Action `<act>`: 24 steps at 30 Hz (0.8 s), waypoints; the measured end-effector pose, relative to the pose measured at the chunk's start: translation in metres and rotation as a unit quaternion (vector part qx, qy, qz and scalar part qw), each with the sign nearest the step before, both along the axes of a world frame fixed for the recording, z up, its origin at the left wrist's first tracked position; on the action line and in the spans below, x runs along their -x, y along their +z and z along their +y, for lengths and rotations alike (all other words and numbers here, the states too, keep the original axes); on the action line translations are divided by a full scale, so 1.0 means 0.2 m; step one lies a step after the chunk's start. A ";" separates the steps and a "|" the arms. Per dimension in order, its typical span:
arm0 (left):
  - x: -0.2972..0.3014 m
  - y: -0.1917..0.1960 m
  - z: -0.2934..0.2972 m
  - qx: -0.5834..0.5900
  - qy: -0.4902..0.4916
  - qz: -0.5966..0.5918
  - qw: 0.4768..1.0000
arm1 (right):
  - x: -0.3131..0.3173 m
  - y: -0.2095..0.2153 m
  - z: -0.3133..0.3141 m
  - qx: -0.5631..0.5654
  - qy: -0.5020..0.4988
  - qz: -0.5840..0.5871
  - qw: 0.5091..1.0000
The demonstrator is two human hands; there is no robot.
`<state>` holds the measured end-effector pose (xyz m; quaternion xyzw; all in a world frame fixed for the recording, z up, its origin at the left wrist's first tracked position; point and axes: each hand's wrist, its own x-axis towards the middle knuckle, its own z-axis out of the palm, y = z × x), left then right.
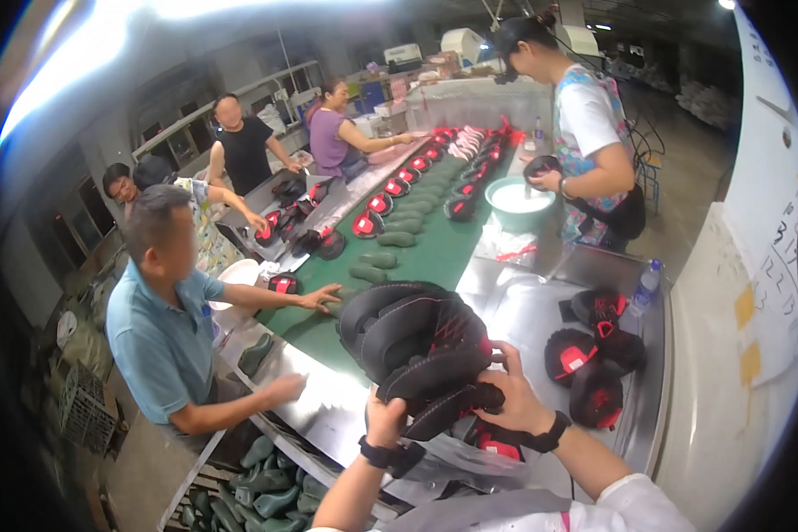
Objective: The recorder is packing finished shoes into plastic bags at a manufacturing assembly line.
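The left hand [385, 420] is closed around the lower left edge of a stack of black shoe uppers [399, 332], while its lower right edge is gripped by the right hand [514, 395], whose fingers are bent and partly spread. The stack is held up in the lower middle of the frame, above a metal surface [541, 310]. More black-and-red shoe uppers [576, 355] are piled at right, near a clear bottle [649, 282]. The green belt [479, 257] beyond is lined with dark green shoe lasts [397, 239], toward which an arm is extended by a co-worker in a blue shirt [155, 341] at left. At upper right, a dark piece is held by another co-worker [594, 133] above a pale basin [516, 219].
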<state>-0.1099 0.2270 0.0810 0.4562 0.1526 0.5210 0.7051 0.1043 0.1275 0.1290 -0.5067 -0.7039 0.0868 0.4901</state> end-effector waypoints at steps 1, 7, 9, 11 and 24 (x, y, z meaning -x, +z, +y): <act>0.04 -0.02 0.04 -0.015 -0.065 -0.007 0.998 | 0.00 -0.01 -0.03 0.004 -0.004 0.003 1.000; -0.06 0.31 0.04 0.044 -0.062 0.111 0.991 | -0.03 -0.01 -0.03 -0.151 -0.026 -0.084 0.985; -0.05 0.32 0.06 0.018 -0.111 0.080 0.990 | 0.00 0.02 -0.07 -0.152 -0.045 -0.083 0.984; -0.11 0.33 0.05 0.077 -0.084 0.071 0.991 | -0.07 -0.03 -0.05 -0.146 -0.032 -0.113 0.982; -0.05 0.19 0.29 -0.129 0.050 0.208 0.968 | -0.99 0.00 -0.60 0.300 -0.196 -0.036 0.933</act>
